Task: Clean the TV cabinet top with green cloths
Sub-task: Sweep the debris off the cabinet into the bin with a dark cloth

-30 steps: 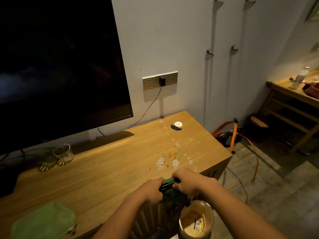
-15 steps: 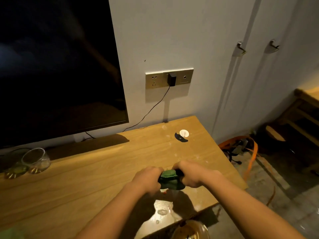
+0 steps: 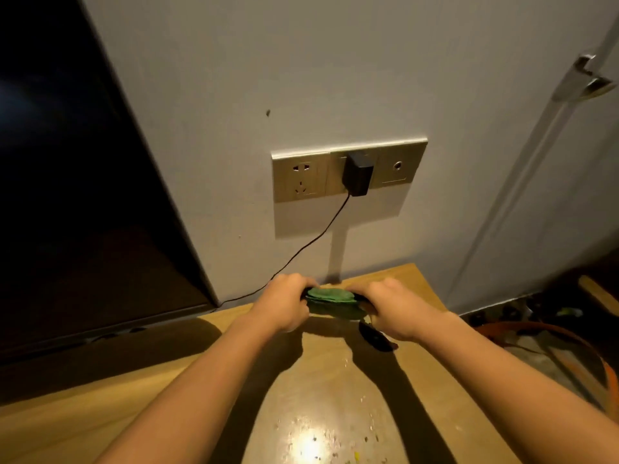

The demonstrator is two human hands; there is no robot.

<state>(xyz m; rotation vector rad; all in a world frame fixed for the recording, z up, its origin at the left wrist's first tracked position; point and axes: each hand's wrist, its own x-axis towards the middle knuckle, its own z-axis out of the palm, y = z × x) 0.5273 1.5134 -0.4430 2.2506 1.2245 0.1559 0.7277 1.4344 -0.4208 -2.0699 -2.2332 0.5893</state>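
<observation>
**Both hands gripping a bunched green cloth near the back of the cabinet top**

The left hand [image 3: 284, 304] and the right hand [image 3: 398, 311] are each curling tight round one end of a bunched green cloth [image 3: 331, 296]. They are holding it stretched between them over the wooden TV cabinet top [image 3: 100, 416], close to the wall and below the socket panel [image 3: 301, 177]. The cloth's ends are disappearing inside the fists, so only its middle is showing — whether it is touching the wood cannot be told.

A black adapter [image 3: 357, 174] is sitting in the middle socket, and its thin cable [image 3: 301, 251] is trailing down toward the lower corner of the TV [image 3: 73, 195], which the left edge of the view is cutting off. Just beside the right wrist a small dark object [image 3: 376, 339] is lying on the wood, partly covered by the hand and too dim to name.

Nearer the camera a shiny patch [image 3: 308, 443] is catching the light, with tiny specks scattered across it. On the floor to the right an orange strap [image 3: 569, 351] is running out of view.
</observation>
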